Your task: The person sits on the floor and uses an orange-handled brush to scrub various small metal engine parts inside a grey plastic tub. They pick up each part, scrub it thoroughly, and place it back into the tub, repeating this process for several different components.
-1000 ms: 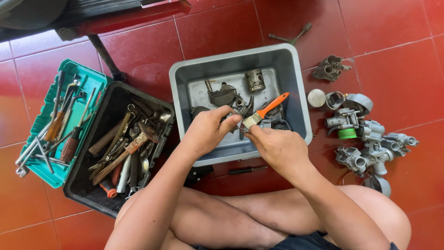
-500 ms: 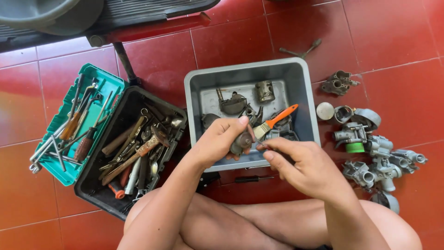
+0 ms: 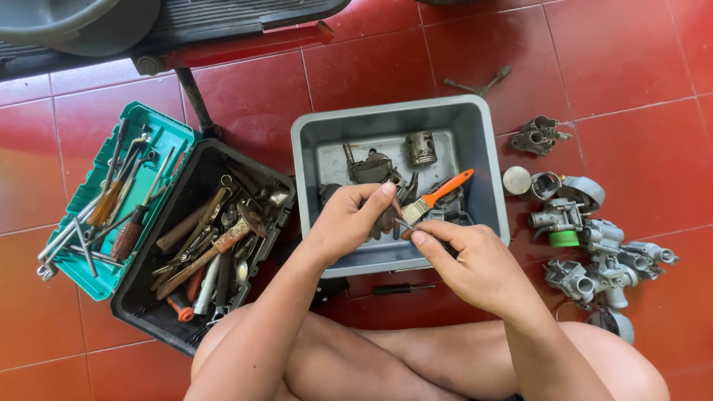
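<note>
A grey plastic tub (image 3: 490,174) sits on the red tiled floor with several greasy metal engine parts in it, and an orange-handled paintbrush (image 3: 438,197) lies across them. Over the tub's near side, my left hand (image 3: 349,219) grips a dark metal part (image 3: 386,215) between thumb and fingers. My right hand (image 3: 464,256) holds a thin metal tool (image 3: 405,223) whose tip touches that part. My bare legs are crossed below the tub.
An open black toolbox (image 3: 204,245) full of tools lies to the left, with its green tray (image 3: 100,200) beside it. Several carburettor parts (image 3: 594,238) lie on the right. A T-shaped wrench (image 3: 479,85) rests beyond the tub. A vehicle's underside (image 3: 186,22) spans the top.
My right hand has let the orange-handled brush rest in the tub and now holds a thin metal tool against the part. The view has shifted slightly.
</note>
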